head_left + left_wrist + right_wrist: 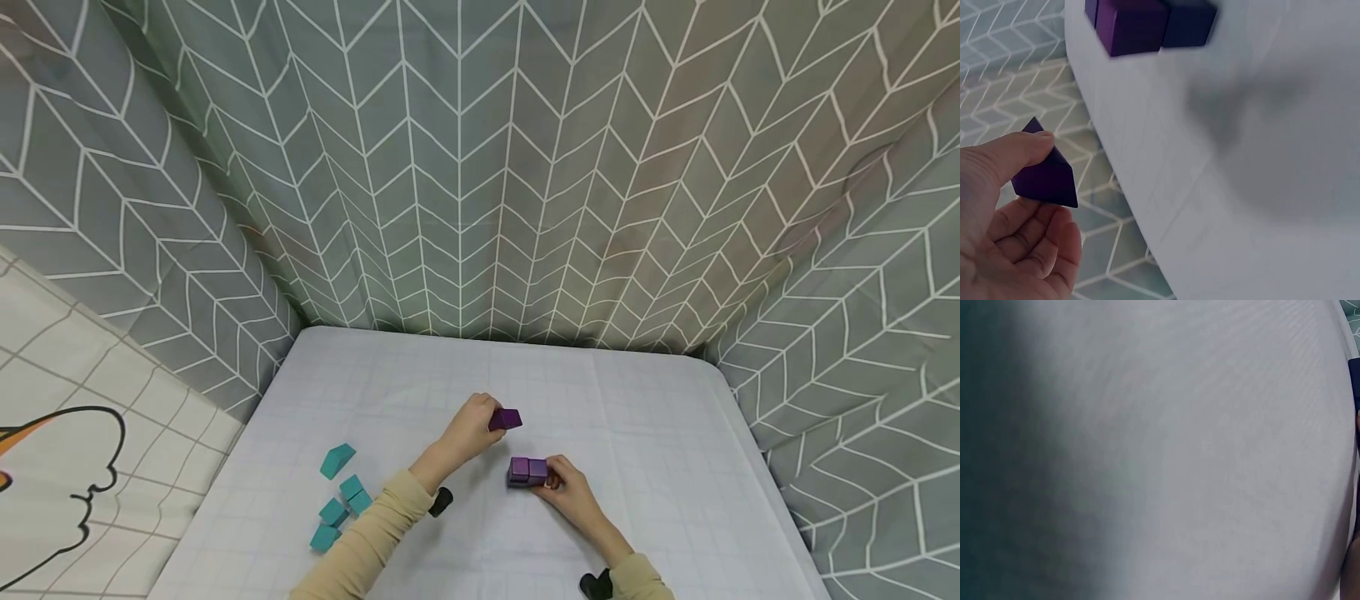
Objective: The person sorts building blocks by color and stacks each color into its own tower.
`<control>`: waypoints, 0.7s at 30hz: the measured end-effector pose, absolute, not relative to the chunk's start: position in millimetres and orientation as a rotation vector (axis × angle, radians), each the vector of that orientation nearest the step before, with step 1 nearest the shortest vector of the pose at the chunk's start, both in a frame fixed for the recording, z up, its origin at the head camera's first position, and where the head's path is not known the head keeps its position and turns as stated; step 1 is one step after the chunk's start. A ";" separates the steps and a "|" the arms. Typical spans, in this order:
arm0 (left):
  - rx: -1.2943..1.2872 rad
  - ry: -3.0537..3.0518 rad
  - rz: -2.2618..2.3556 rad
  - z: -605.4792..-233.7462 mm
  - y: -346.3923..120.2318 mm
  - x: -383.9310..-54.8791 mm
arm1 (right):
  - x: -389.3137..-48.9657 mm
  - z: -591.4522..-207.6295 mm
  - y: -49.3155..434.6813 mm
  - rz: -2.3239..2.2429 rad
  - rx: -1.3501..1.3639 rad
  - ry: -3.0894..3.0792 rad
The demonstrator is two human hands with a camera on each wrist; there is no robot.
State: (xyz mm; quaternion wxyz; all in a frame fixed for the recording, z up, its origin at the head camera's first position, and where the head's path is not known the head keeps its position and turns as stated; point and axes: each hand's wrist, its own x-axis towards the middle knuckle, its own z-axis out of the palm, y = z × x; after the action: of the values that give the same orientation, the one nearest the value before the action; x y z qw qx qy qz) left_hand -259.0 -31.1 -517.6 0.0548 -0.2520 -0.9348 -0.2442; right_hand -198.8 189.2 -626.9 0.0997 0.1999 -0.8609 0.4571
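Note:
In the head view my left hand [476,427] holds a dark purple block [507,418] up above the white table. Its slanted faces show in the left wrist view, where thumb and fingers pinch the purple block [1047,178]. Lower and to the right, my right hand [572,492] grips the right side of a group of purple blocks [527,472] set side by side. Part of this purple group [1138,28] also appears at the top of the left wrist view. Only a sliver of the right hand [1352,569] shows at the right wrist view's edge.
Several teal blocks lie to the left on the white table [637,417], among them a slanted one [337,460] and a lower one [325,537]. A patterned grey curtain [465,167] stands behind the table and along its sides.

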 end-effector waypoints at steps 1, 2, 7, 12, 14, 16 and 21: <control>-0.787 -2.839 -0.745 -519.5 -28.0 -257.3 | -198.9 -627.7 189.2 1.351 0.596 -2.540; -0.813 -2.838 -0.745 -521.1 -25.0 -255.6 | -199.1 -628.3 189.3 1.352 0.604 -2.533; -0.943 -2.822 -0.757 -524.9 -12.1 -246.1 | -199.9 -627.7 189.1 1.329 0.644 -2.506; -1.028 -2.795 -0.733 -527.1 -4.8 -237.6 | -194.3 -609.1 183.8 1.380 0.668 -2.460; -1.051 -2.795 -0.711 -528.4 -2.9 -235.0 | -191.6 -601.7 182.2 1.400 0.664 -2.460; -1.063 -2.807 -0.693 -529.0 -1.7 -232.5 | -190.1 -597.6 181.7 1.402 0.650 -2.477; -1.073 -2.847 -0.664 -530.8 -0.1 -228.0 | -189.8 -595.6 182.5 1.388 0.668 -2.480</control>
State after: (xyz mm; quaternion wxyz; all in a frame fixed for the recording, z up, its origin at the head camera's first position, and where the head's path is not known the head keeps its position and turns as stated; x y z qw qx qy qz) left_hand -228.0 -0.1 -530.8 0.0139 -0.3446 -0.9141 -0.2132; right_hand -189.8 182.5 -595.6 0.1108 0.2275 -0.8442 0.4726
